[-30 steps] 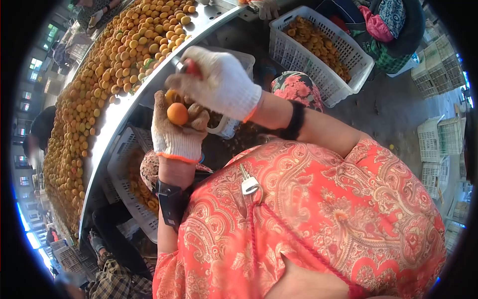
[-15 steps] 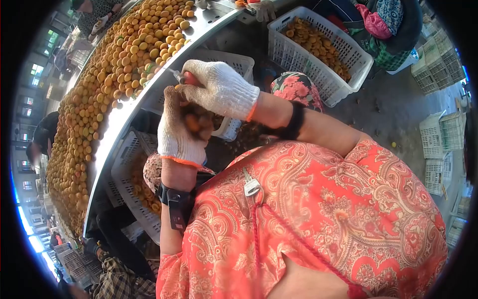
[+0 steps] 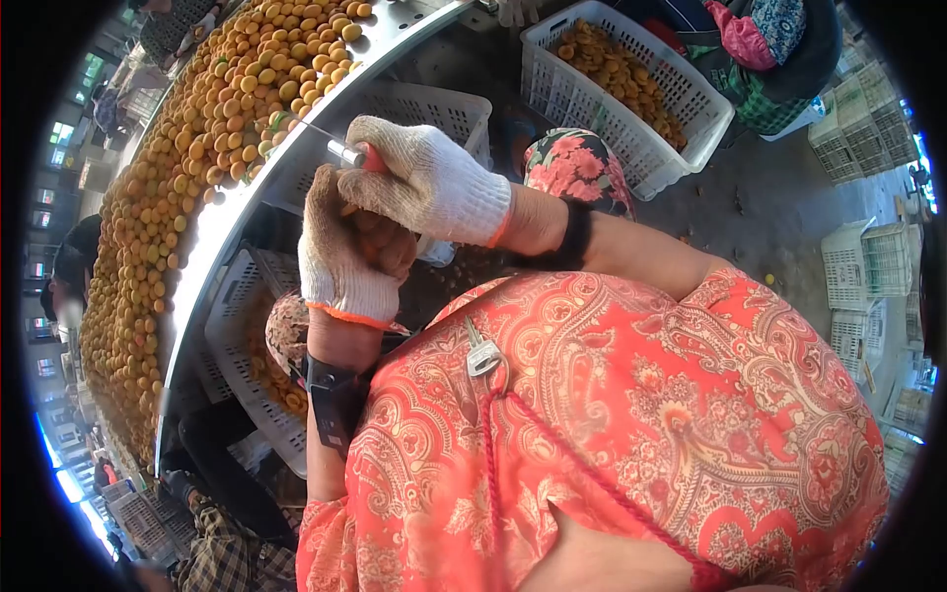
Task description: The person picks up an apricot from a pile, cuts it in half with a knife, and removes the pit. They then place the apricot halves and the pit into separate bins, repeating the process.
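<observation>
White knitted gloves with orange cuffs and brown-stained fingers cover both of my hands. My right hand [image 3: 429, 187] is closed round the red handle of a small knife [image 3: 344, 152], whose silver collar and thin metal blade point up and left. Just below it, my left hand [image 3: 345, 252] curls round an apricot [image 3: 373, 229], mostly hidden in shadow between the glove fingers. The hands meet at the fingertips, close to the metal rim of the sorting table [image 3: 237, 212]. Many apricots [image 3: 232, 113] are heaped on that table.
Below the table edge stand white crates, one behind my hands [image 3: 434, 99] and another at left [image 3: 232, 316] with orange fruit pieces. A fuller crate [image 3: 631, 94] stands at upper right beside a seated person. Stacked crates [image 3: 863, 118] line the right side. Co-workers sit around the table.
The view has shifted slightly, so the hands appear a little further left. The knife's collar and blade now show more clearly above the left fingertips. A blurred fruit shape by the left palm is gone.
</observation>
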Available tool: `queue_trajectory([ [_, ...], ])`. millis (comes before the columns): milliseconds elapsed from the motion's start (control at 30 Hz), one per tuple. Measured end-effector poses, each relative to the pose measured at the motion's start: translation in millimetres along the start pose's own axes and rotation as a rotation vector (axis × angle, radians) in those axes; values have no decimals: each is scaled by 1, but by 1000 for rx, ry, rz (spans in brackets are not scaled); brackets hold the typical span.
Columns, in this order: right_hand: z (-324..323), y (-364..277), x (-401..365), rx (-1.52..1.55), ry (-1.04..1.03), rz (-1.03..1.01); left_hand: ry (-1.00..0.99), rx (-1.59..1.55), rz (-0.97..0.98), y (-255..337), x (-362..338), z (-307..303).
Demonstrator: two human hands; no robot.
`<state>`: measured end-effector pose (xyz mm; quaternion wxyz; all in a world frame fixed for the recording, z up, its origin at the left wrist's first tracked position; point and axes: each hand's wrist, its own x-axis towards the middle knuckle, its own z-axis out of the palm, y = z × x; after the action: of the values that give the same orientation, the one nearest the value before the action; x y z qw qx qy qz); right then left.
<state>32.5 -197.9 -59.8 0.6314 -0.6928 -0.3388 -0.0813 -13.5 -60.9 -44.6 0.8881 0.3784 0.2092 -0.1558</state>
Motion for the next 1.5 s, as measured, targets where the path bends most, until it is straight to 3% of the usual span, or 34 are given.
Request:
queue_trajectory([
  [33,-1,1,0,8,-13,8,-45,27,-1,2,-1,0],
  [100,0,-6,2,645,37,290,119,161,139,10,-4,24],
  [133,-15,-7,2,531,19,404,-42,426,294,14,-7,19],
  [167,-19,1,-1,708,36,429,-98,587,414,22,-10,24],
  [200,-31,1,3,753,-108,430,-80,927,782,22,-20,43],
  [233,-29,4,-3,790,26,254,-185,1089,728,32,-49,63],
  [267,-29,9,-14,807,-2,253,-301,1310,985,35,-54,69],
  [300,-31,13,-26,1164,49,471,-598,1365,1343,33,-54,70],
  [333,-32,15,-29,1509,107,694,-617,1460,1142,27,-67,83],
  [367,-25,-44,21,744,-366,738,-622,1470,1167,36,-68,79],
  [433,36,-11,1,230,-398,383,-582,1440,1166,46,-79,72],
  [500,55,-5,1,159,-496,170,-551,1405,1147,50,-84,68],
  [533,59,-20,0,-17,-563,57,-540,1385,1134,49,-85,69],
  [633,79,-30,1,-117,-572,-173,-541,1326,1077,50,-84,69],
  [667,84,-27,0,-114,-571,-256,-539,1306,1059,50,-83,68],
  [800,93,-43,-7,-10,-411,-283,-472,1217,976,53,-90,60],
  [1167,63,-52,-5,50,-430,-284,-343,960,790,53,-105,60],
  [1300,47,-58,-7,162,-406,-132,-324,881,721,56,-112,65],
  [1367,35,-55,1,49,-320,113,-376,844,674,50,-109,79],
  [1400,34,-56,1,3,-216,384,-410,827,651,49,-109,87],
  [1433,24,-42,-2,-15,-180,385,-438,811,626,47,-108,93],
  [1500,1,7,-4,556,-85,259,-469,784,568,42,-110,110],
])
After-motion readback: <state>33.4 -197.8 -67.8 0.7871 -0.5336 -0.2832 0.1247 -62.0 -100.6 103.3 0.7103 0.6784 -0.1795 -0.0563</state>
